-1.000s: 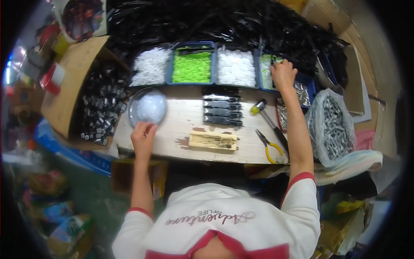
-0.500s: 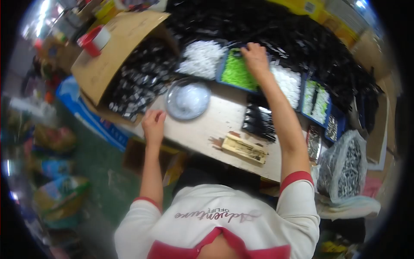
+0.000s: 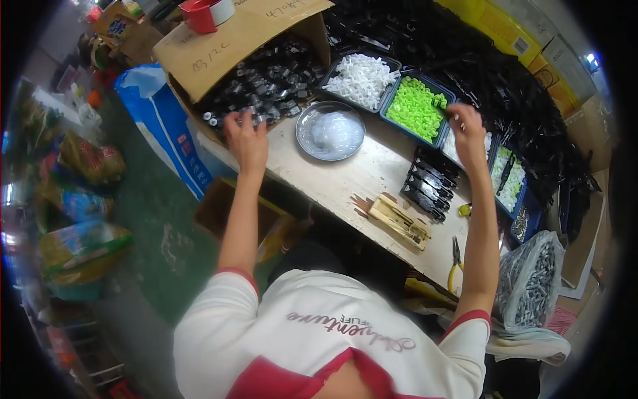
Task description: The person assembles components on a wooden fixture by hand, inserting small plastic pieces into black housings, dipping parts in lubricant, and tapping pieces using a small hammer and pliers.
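My left hand (image 3: 247, 145) is at the near edge of a cardboard box (image 3: 199, 61), its fingers apart against the black and silver parts (image 3: 266, 78) heaped inside. My right hand (image 3: 469, 133) is over the right rim of a blue tray (image 3: 425, 138) of bright green plastic pieces (image 3: 413, 106). Its fingers are bent together; what they pinch, if anything, is hidden. A small dark piece (image 3: 438, 102) shows by its fingertips. Below that hand lies a row of black plastic housings (image 3: 428, 186). A round metal dish (image 3: 330, 154) with clear-whitish contents stands between the hands.
White pieces (image 3: 362, 78) fill a tray beside the green one. A cream-coloured fixture (image 3: 399, 221) and yellow-handled pliers (image 3: 454, 269) lie near the table's front edge. A plastic bag of metal parts (image 3: 530, 282) is at right. Black parts (image 3: 531, 120) are piled along the back.
My left hand has moved up to the parts in the box, its fingers spreading. My right hand has drawn back to the green tray's right side. The view has shifted, and pliers now show.
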A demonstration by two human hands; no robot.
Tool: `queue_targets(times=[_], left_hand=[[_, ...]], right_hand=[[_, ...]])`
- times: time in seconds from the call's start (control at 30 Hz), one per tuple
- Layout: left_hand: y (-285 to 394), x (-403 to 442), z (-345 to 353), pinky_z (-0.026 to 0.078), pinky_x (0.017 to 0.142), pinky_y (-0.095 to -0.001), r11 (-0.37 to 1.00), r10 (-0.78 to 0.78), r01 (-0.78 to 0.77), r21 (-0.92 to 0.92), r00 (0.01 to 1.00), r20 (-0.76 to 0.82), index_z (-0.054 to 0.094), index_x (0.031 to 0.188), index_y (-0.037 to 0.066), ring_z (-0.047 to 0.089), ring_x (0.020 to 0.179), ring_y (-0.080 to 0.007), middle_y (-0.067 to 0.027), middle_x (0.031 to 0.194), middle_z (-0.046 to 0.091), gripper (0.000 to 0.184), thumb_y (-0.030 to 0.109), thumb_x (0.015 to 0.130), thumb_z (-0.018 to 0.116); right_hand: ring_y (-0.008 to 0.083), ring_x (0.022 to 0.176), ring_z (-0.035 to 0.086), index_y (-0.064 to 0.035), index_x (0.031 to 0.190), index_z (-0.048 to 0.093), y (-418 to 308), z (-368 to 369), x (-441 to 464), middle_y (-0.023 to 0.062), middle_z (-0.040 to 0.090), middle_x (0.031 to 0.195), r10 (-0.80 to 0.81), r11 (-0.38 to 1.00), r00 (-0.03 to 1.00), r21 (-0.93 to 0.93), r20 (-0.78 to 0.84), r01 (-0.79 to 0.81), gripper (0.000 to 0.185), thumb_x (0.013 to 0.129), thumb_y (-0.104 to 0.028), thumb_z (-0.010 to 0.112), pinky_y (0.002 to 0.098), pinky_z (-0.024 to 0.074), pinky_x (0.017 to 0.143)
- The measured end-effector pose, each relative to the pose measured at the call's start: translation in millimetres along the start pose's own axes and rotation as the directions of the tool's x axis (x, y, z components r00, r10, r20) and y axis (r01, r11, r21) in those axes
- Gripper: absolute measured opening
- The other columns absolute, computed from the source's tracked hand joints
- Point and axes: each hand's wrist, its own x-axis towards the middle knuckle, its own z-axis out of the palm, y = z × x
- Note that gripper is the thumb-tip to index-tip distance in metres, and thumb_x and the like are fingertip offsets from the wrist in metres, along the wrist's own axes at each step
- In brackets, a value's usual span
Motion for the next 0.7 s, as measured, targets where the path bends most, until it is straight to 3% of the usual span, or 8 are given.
queue_targets(times=[0.07, 0.1, 0.23, 0.37, 0.43, 0.57, 0.7], left_hand=[[-2, 3, -5, 0.037, 0.086, -0.0428, 0.967, -0.025, 0.057, 0.247, 0.991, -0.130, 0.056, 0.109, 0.003, 0.044, 0.099, -0.0368, -0.0189, 0.109, 0.046, 0.042, 0.012, 0.070, 0.069], [-9, 1, -3, 0.033, 0.090, -0.0482, 0.960, -0.031, 0.055, 0.276, 0.996, -0.088, 0.051, 0.116, 0.005, 0.040, 0.102, -0.0409, -0.0231, 0.116, 0.042, 0.049, 0.014, 0.071, 0.068], [-18, -10, 5, 0.035, 0.090, -0.0469, 0.915, -0.101, 0.054, 0.400, 0.990, 0.099, 0.050, 0.119, 0.004, 0.041, 0.103, -0.0404, -0.0230, 0.117, 0.042, 0.046, 0.011, 0.075, 0.063], [-32, -16, 15, 0.036, 0.089, -0.0449, 0.936, -0.032, 0.005, 0.352, 0.997, 0.072, 0.049, 0.120, 0.003, 0.042, 0.101, -0.0396, -0.0224, 0.115, 0.043, 0.046, 0.007, 0.075, 0.061], [-32, -26, 26, 0.037, 0.088, -0.0438, 0.989, -0.055, 0.051, 0.139, 0.998, 0.029, 0.049, 0.120, 0.003, 0.042, 0.100, -0.0388, -0.0209, 0.111, 0.045, 0.046, 0.003, 0.074, 0.059], [-26, -26, 47, 0.037, 0.088, -0.0428, 0.993, 0.014, -0.013, 0.120, 1.000, -0.008, 0.050, 0.119, 0.003, 0.045, 0.098, -0.0365, -0.0189, 0.106, 0.046, 0.045, 0.000, 0.074, 0.058], [-21, -24, 45, 0.039, 0.086, -0.0409, 0.996, -0.001, -0.001, 0.086, 1.000, 0.016, 0.051, 0.116, 0.001, 0.045, 0.099, -0.0362, -0.0193, 0.108, 0.045, 0.044, -0.001, 0.074, 0.058]], right_hand=[[0.0238, 0.085, 0.050, -0.0104, 0.098, 0.056, -42, -10, -36, 0.0061, 0.056, 0.096, -0.019, 0.984, 0.994, -0.175, 0.111, 0.039, 0.027, 0.075, 0.004, 0.053, 0.0363, 0.0364, 0.074], [0.0253, 0.088, 0.049, -0.0099, 0.098, 0.054, -59, -9, -56, 0.0061, 0.056, 0.096, -0.056, 0.973, 0.989, -0.214, 0.138, 0.085, 0.029, 0.073, 0.005, 0.053, 0.0384, 0.0344, 0.075], [0.0253, 0.099, 0.045, -0.0069, 0.097, 0.052, -101, 3, -129, 0.0060, 0.054, 0.101, -0.040, 0.939, 0.946, -0.311, 0.322, 0.146, 0.031, 0.068, 0.001, 0.055, 0.0423, 0.0288, 0.084], [0.0268, 0.103, 0.043, -0.0072, 0.104, 0.051, -102, 20, -166, 0.0083, 0.051, 0.106, -0.027, 0.955, 0.950, -0.274, 0.310, 0.117, 0.036, 0.069, -0.002, 0.057, 0.0425, 0.0266, 0.092], [0.0267, 0.108, 0.043, -0.0093, 0.116, 0.050, -102, 24, -170, 0.0095, 0.048, 0.115, -0.007, 0.966, 0.948, -0.244, 0.319, 0.090, 0.046, 0.072, -0.003, 0.057, 0.0418, 0.0246, 0.097], [0.0216, 0.118, 0.039, -0.0101, 0.126, 0.044, -108, 30, -172, 0.0054, 0.044, 0.129, -0.051, 0.974, 0.936, -0.189, 0.348, 0.123, 0.052, 0.076, -0.003, 0.054, 0.0420, 0.0227, 0.098], [0.0208, 0.118, 0.039, -0.0086, 0.127, 0.043, -109, 33, -171, 0.0049, 0.042, 0.132, -0.065, 0.961, 0.926, -0.227, 0.373, 0.159, 0.053, 0.075, -0.002, 0.054, 0.0419, 0.0207, 0.100]])
